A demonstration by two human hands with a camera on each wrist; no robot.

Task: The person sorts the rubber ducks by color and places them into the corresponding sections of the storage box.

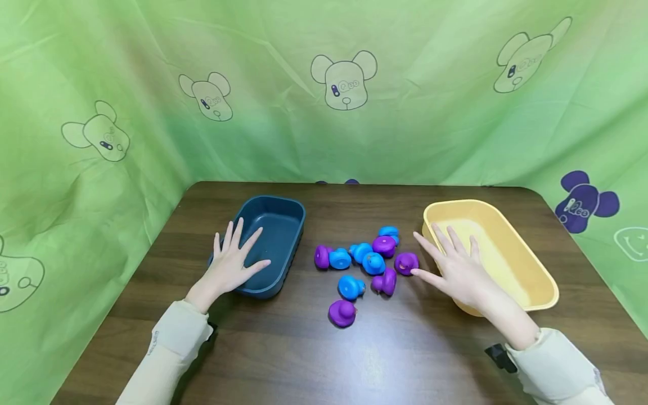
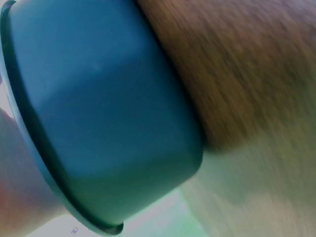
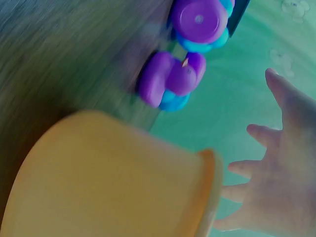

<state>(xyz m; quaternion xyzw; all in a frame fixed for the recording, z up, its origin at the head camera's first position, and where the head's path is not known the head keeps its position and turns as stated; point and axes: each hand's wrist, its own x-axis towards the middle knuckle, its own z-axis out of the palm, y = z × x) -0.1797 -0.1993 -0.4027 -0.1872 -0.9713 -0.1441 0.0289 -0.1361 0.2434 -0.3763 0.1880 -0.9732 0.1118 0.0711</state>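
My left hand [image 1: 228,267] is held with fingers spread above the near left side of a dark blue plastic bin [image 1: 293,247]. In the left wrist view the outer wall of the blue bin [image 2: 113,98] fills much of the picture. Over the left rim of a yellow bin [image 1: 526,259] hovers my right hand [image 1: 460,273], fingers spread and holding nothing; the right wrist view shows this hand [image 3: 281,173] beside the yellow bin [image 3: 108,177]. Close to its thumb lies a purple rubber duck [image 1: 406,263]. Several purple and blue ducks, some tipped over, lie between the bins.
Nearest the front of the group sits a purple duck [image 1: 342,313], with a blue duck [image 1: 351,287] just behind it. The wooden table [image 1: 283,360] ends at a green patterned cloth [image 1: 273,140], which hangs behind and at both sides.
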